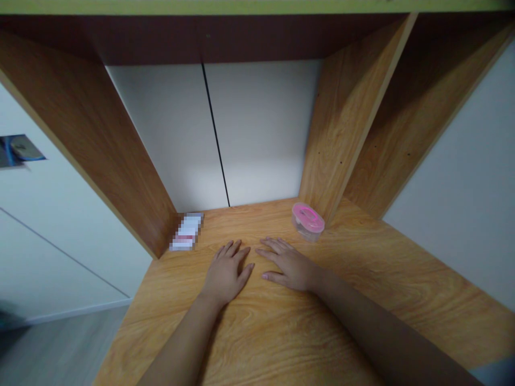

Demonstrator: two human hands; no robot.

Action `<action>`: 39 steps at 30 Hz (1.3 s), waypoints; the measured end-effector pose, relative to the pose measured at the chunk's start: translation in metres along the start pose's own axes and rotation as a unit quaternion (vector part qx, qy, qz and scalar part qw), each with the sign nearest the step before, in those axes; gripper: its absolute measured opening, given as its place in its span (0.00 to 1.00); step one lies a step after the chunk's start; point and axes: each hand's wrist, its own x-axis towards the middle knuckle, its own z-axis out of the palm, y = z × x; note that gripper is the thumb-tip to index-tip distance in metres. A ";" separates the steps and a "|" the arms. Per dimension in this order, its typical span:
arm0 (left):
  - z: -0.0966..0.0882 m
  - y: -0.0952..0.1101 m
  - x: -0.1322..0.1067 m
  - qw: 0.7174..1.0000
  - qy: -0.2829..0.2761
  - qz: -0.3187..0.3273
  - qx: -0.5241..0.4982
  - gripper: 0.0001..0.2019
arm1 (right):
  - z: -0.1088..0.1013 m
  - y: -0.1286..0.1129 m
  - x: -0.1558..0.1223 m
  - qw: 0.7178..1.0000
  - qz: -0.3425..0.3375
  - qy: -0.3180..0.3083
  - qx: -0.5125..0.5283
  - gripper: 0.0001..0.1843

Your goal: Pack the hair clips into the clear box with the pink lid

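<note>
My left hand (pixel 226 273) lies palm down on the wooden desk (pixel 273 332), its fingers spread and holding nothing. Beside it, my right hand (pixel 290 265) also rests flat on the wood with its fingers apart, and a small gap separates the two. Beyond my right hand stands a clear plastic container (pixel 308 221) with a pink lid, close to the foot of an upright panel. Toward the back left, past my left hand, is a flat rectangular item (pixel 187 231) that is blurred out, mostly white with a reddish band.
Wooden side panels (pixel 80 107) and a divider (pixel 350 118) rise from the desk, with a shelf (pixel 209 40) overhead. White panels (pixel 257 128) with a dark seam close the back. Left of the desk are a white wall (pixel 60 230) and grey floor (pixel 76 343).
</note>
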 end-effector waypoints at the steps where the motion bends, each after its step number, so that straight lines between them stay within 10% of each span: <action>1: 0.000 0.000 0.000 1.000 0.002 0.001 -0.002 0.25 | 0.001 0.000 0.000 1.000 -0.002 0.001 0.000 0.39; 39: 0.001 -0.001 0.001 1.000 0.005 -0.001 -0.013 0.25 | 0.000 0.000 0.000 1.000 0.005 0.000 0.009 0.39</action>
